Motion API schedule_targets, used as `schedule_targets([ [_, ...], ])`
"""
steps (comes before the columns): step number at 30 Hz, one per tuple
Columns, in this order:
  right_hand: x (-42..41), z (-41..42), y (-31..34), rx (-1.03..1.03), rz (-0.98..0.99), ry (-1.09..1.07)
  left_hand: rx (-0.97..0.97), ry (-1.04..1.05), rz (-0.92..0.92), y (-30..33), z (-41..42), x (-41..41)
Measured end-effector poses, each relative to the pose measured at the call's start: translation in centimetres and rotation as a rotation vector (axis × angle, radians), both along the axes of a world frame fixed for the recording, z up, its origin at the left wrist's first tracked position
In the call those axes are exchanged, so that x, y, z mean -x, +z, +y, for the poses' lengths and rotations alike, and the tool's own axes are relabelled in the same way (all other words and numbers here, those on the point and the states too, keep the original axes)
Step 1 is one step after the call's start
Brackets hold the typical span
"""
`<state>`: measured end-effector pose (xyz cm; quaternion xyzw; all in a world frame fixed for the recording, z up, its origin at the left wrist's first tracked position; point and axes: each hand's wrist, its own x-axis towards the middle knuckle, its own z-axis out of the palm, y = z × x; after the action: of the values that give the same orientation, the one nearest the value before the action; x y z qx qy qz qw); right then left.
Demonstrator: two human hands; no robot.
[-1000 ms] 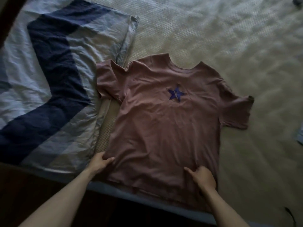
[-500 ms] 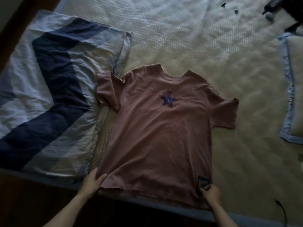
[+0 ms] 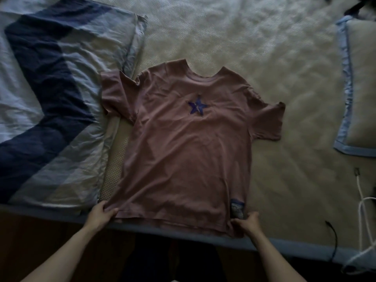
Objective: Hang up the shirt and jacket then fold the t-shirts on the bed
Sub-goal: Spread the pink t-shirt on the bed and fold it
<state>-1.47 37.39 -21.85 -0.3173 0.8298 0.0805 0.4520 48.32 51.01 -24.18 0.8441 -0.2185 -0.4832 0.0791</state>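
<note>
Both hands, left hand (image 3: 101, 214) at seven o'clock and right hand (image 3: 248, 222) at five, pinch the hem corners of the pink t-shirt (image 3: 183, 151) spread flat mid-bed (image 3: 284, 68), folding seemingly not yet begun.

T-shirt (image 3: 183, 151) on bed (image 3: 284, 68), right of pillow (image 3: 50, 88).

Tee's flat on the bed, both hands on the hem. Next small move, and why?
Probably a short tug of the hem toward the bed edge to flatten the t-shirt. The left hand and right hand each pinch a bottom corner, wrinkles still cross the chest, and the sleeve on the striped pillow side lies bunched over its edge.
</note>
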Motion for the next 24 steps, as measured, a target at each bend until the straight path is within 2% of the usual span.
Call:
schedule_targets([
  [3,1.7,2.3,-1.5,-0.072,-0.052,-0.054,0.011,-0.022,-0.069,1.2,-0.1,1.1],
  [6,6.3,5.6,-5.2,-0.191,-0.112,-0.067,-0.072,-0.091,-0.099,1.7,0.5,1.3],
  [10,4.8,3.4,0.3,-0.232,-0.142,-0.023,-0.228,-0.251,-0.132,2.2,-0.9,0.6],
  [12,5.0,1.1,1.0,-0.215,-0.141,0.027,-0.214,-0.318,-0.184,2.5,-3.3,0.4],
  [14,5.7,-1.8,0.7,-0.109,-0.162,-0.011,-0.127,-0.347,-0.252,3.0,-6.6,0.5],
  [19,4.2,-14.8,1.8,0.225,-0.361,-0.541,0.063,-0.252,-0.315,3.5,-17.3,0.5],
  [21,3.9,-20.6,1.0,0.339,-0.38,-0.635,0.177,-0.206,-0.362,3.4,-21.9,0.2],
  [23,4.0,-25.7,-0.4,0.457,-0.213,-0.591,0.29,-0.265,-0.419,3.4,-26.1,0.4],
  [24,4.0,-27.9,-0.3,0.53,-0.029,-0.451,0.334,-0.326,-0.446,3.3,-28.0,0.7],
])
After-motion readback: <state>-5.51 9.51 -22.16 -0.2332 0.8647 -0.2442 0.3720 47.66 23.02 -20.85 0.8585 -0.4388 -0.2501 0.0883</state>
